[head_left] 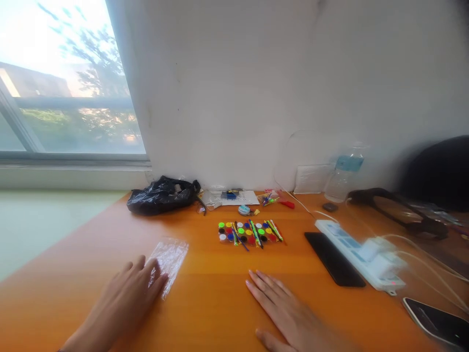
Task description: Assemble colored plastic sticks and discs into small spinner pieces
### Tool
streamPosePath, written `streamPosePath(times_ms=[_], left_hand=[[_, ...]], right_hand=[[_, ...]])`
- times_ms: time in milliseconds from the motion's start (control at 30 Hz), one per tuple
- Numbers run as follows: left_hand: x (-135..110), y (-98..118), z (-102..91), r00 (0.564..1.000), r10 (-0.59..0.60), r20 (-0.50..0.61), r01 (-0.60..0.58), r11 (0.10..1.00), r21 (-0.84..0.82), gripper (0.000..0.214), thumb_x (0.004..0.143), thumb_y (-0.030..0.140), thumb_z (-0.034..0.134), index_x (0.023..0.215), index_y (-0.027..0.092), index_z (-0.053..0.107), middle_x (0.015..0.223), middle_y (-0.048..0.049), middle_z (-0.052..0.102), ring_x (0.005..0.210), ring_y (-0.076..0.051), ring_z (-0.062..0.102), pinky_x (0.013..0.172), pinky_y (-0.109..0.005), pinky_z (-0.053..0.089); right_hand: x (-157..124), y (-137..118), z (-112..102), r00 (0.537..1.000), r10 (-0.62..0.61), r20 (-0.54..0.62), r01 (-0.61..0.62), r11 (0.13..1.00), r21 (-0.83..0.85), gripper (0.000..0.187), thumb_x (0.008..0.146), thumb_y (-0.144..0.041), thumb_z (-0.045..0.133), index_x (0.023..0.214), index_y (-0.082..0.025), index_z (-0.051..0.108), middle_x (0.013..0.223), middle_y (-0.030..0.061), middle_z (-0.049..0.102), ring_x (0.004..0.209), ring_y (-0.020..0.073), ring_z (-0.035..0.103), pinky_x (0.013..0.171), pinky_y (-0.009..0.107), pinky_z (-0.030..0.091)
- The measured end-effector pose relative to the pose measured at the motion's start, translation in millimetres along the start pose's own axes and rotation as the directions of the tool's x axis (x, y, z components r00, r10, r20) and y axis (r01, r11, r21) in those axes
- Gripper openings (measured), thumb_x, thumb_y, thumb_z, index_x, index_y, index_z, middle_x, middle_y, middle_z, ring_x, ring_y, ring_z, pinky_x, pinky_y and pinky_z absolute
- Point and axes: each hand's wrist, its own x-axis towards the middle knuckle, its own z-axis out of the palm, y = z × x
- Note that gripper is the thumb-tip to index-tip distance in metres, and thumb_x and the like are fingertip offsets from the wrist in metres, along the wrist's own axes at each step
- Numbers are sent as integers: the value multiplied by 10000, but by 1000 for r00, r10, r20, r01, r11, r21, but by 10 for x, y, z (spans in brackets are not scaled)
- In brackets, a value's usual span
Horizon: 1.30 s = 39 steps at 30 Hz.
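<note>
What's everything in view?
Table: 1, orange, below
Wall: 1, white, behind
Window: 1, pale, left
Bag: 1, black, back left
Wrapper: 1, clear, left
Discs: about 18, multicoloured, centre
Sticks: many, multicoloured, among discs
Small items: uncounted, mixed, back
Bottle: 1, clear, back right
Power strip: 1, white, right
Slab: 1, black, beside strip
Phone: 1, black, lower right
Band: 1, black, right
Bulk: 1, black, right
Cables: several, white, right
Left hand: 1, bare, at wrapper
Right hand: 1, bare, front

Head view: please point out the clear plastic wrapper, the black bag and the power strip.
Clear plastic wrapper (173,258), head view: crinkled middle.
Black bag (161,197), head view: crumpled middle.
Power strip (351,247), head view: upper face.
</note>
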Motion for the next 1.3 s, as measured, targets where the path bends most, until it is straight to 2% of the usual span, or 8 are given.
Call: streamPosePath(times_ms=[100,200,367,533,667,833,1033,1300], left_hand=[[210,98,-56,998,-54,30,50,992,115,385,1009,382,425,1064,168,741,1069,-170,724,969,-348,687,873,-461,528],[334,305,-99,993,108,-55,-105,993,52,424,1063,360,386,1317,166,664,1317,-181,673,1168,-358,638,964,-479,513],[515,852,-93,880,438,-185,-464,876,-133,372,1043,254,457,1386,212,593,1392,-127,648,1234,-316,578,1026,-453,505],[815,1190,159,807,521,-277,-573,804,-156,438,985,139,472,1408,220,555,1413,-127,624,1191,-312,576,1021,-473,511],[994,1199,352,753,554,-355,-638,747,-188,348,982,151,511,1306,240,600,1305,-118,665,1178,-307,585,1062,-483,493],[1008,1145,383,719,574,-393,-681,697,-227,283,996,164,518,1250,248,612,1316,-99,671,1210,-301,560,1081,-477,473],[937,1151,314,726,576,-375,-680,681,-271,102,985,160,542,995,216,627,962,-79,701,1020,-271,601,922,-408,495],[825,1174,280,746,600,-289,-652,570,-500,77,965,203,641,996,230,706,970,-34,731,913,-191,650,795,-291,496]], right_hand=[[219,58,-16,995,55,78,-61,995,77,730,1058,-592,489,1687,-308,250,1738,52,208,1606,324,259,1307,533,282],[440,120,0,998,55,31,-58,993,103,761,1037,-581,533,1688,-273,285,1754,76,177,1614,336,237,1307,549,275],[692,185,94,988,74,-139,-66,996,64,642,1020,-430,574,1595,-158,484,1711,129,346,1581,318,342,1304,507,314],[717,216,164,978,43,-204,-29,997,70,556,1011,-381,594,1498,-115,562,1600,188,515,1489,342,472,1250,519,386],[693,206,101,966,-19,-257,51,992,117,212,988,-244,592,1173,-184,675,1199,134,727,1120,286,658,997,435,532],[663,234,0,963,-79,-258,123,980,158,104,969,-179,573,895,-211,638,846,44,660,803,205,594,751,339,461],[684,297,-63,961,57,-270,14,967,254,59,973,-207,611,975,-207,669,895,41,669,809,191,593,732,313,444],[702,354,-110,985,-3,-170,49,963,266,133,1017,-243,605,1051,-225,732,1044,62,664,963,208,621,835,316,475]])
